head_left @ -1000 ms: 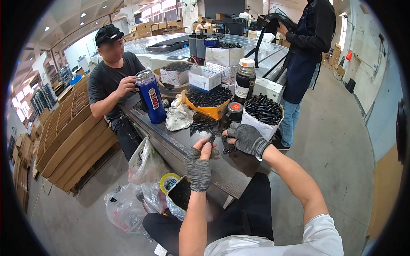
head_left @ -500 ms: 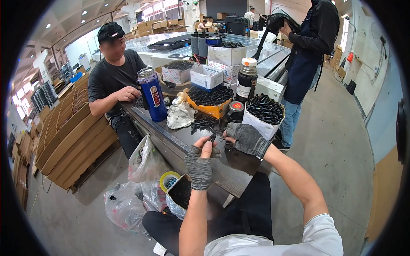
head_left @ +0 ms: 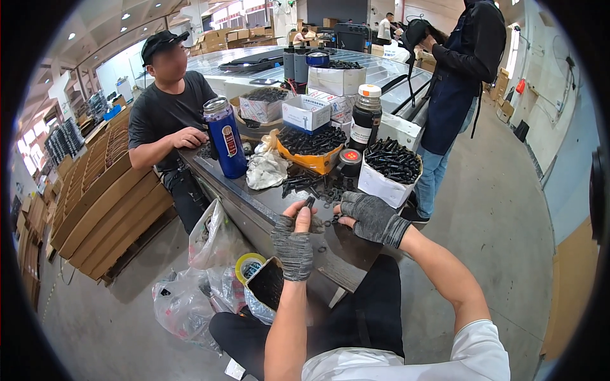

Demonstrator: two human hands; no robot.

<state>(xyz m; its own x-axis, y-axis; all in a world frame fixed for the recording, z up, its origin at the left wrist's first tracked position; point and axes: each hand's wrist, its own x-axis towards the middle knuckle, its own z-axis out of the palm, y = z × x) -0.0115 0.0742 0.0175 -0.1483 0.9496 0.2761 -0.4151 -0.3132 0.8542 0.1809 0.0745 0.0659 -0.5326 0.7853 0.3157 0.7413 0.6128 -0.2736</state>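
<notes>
My left hand [head_left: 294,244], in a grey fingerless glove, pinches a small black cylindrical part [head_left: 310,202] upright between thumb and fingers. Just to its right, my right hand [head_left: 373,219], gloved the same way, is lowered to the table top [head_left: 346,254]. Its thumb and forefinger are closed at a small black ring [head_left: 335,220], partly covered by the fingertips. More loose black rings [head_left: 328,197] are scattered beyond the hands. A pile of black cylindrical parts [head_left: 298,184] lies farther back on the table.
An orange-edged box [head_left: 305,166] and a white box [head_left: 381,187], both full of black parts, stand behind my hands. Near them are a black thermos [head_left: 365,120], a blue bottle [head_left: 226,143] and a white cloth [head_left: 267,171]. A co-worker [head_left: 175,108] sits left; another person [head_left: 454,95] stands right.
My right hand has moved away from the part in my left hand and down toward the rings. My left hand still holds the black part, tilted slightly differently.
</notes>
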